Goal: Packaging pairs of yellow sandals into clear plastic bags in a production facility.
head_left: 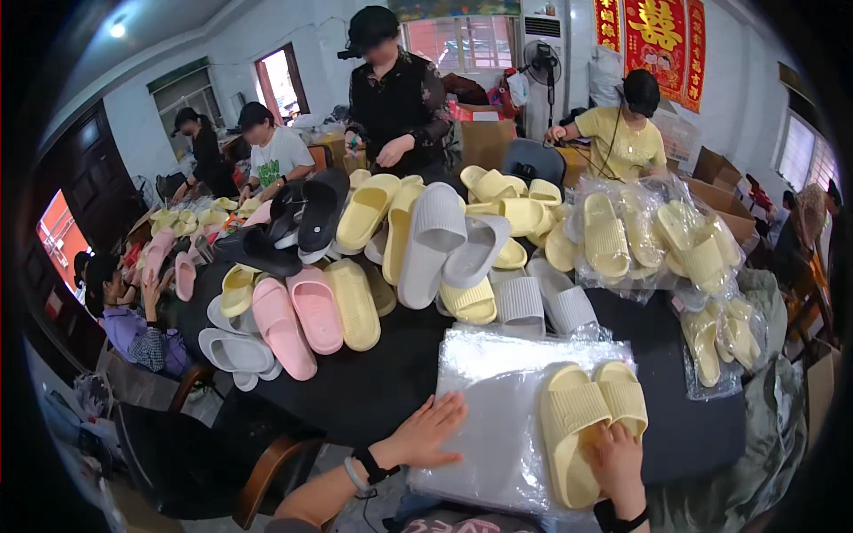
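A stack of clear plastic bags (489,400) lies on the black table in front of me. My left hand (429,433) rests flat on its left edge, fingers stretched and apart, holding nothing. On the stack's right side sits a pair of pale yellow slides (573,413) with ribbed straps, side by side, toes pointing away. My right hand (617,460) is closed at the pair, its fingertips tucked in by the straps and partly hidden. Beyond the bags stand grey slides (518,302), next to a large heap of loose footwear.
Pink slides (283,324), black slides (322,209) and more yellow ones pile up across the table (400,382). Bagged yellow slides (609,235) lie at the far right. A wooden-armed chair (267,480) stands at my left. Several people work around the table.
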{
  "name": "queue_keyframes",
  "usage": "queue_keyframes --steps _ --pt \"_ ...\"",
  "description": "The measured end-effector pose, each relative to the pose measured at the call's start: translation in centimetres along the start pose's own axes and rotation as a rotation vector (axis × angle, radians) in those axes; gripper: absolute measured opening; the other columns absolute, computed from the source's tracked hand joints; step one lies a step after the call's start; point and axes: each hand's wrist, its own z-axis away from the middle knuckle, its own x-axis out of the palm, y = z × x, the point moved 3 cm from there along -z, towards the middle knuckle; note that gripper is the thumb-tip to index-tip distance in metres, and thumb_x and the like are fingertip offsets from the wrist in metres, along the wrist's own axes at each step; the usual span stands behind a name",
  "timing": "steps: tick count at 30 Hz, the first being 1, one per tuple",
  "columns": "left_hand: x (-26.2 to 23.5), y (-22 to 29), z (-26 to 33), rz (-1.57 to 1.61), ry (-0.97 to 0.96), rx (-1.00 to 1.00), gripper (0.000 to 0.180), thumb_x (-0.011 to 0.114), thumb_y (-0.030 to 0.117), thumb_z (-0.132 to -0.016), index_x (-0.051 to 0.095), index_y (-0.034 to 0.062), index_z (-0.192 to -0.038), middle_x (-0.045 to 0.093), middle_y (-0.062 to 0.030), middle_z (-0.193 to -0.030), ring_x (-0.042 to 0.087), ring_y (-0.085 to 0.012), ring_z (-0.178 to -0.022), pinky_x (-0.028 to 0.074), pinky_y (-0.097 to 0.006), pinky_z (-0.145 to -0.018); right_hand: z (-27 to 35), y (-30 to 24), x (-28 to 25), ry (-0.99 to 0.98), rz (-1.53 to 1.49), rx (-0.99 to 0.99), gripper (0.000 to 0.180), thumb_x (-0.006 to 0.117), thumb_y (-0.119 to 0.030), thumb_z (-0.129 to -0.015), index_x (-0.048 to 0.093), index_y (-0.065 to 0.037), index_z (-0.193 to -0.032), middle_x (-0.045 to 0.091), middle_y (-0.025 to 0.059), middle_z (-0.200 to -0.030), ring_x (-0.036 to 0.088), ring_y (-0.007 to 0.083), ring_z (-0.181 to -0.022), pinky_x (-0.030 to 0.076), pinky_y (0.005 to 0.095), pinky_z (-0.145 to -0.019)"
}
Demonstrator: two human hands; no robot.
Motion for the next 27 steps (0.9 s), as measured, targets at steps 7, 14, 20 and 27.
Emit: queue_keyframes --steps 7,14,20,27 --pt "-0.5 -0.5 -0.6 -0.031 -0.024 -0.053 0.098 0.059 0.065 -0.087 0.026 0.0012 -0.154 0.02 -0.0245 -0.161 0.018 -0.0395 -0.15 0.019 -0.056 -0.119 -3.9 -3.9 -8.1 0.181 -0.087 -0.101 0.024 0.073 -0.022 -0.078 0.064 -0.006 -0.093 0.06 0.0105 -0.087 0.06 0.0292 -0.089 0.043 0.0425 -0.078" --pt "-1.5 0.6 -1.4 0.033 -0.001 -0.067 0.099 0.066 0.062 -0.083 0.029 0.0022 -0.153 0.025 -0.0237 -0.16 0.02 -0.0382 -0.15 0.019 -0.054 -0.119 -6.0 -7.8 -3.9 0.089 -0.137 -0.143 0.036 0.069 -0.028 -0.084 0.066 -0.006 -0.112 0.06 0.0074 -0.092 0.06 0.0241 -0.09 0.042 0.0387 -0.076" --pt "-0.9 0.4 -0.8 0.0 -0.087 -0.108 0.103 0.061 0.068 -0.083 0.026 0.0024 -0.154 0.017 -0.0208 -0.163 0.013 -0.0356 -0.152 0.012 -0.053 -0.121 -3.5 -6.5 -2.1 0.006 -0.269 -0.223 0.058 0.071 -0.024 -0.084 0.054 -0.01 -0.137 0.055 0.0156 -0.133 0.058 0.0288 -0.111 0.044 0.0423 -0.091" --pt "-2.9 0.5 -0.5 -0.043 -0.092 -0.135 0.1 0.063 0.063 -0.084 0.025 0.0026 -0.155 0.019 -0.0202 -0.162 0.013 -0.0348 -0.152 0.007 -0.052 -0.122 3.2 0.2 -1.2 0.076 -0.541 0.272 0.063 0.056 -0.022 -0.095 0.036 0.006 -0.147 0.042 0.0267 -0.147 0.042 0.0422 -0.133 0.034 0.0472 -0.111"
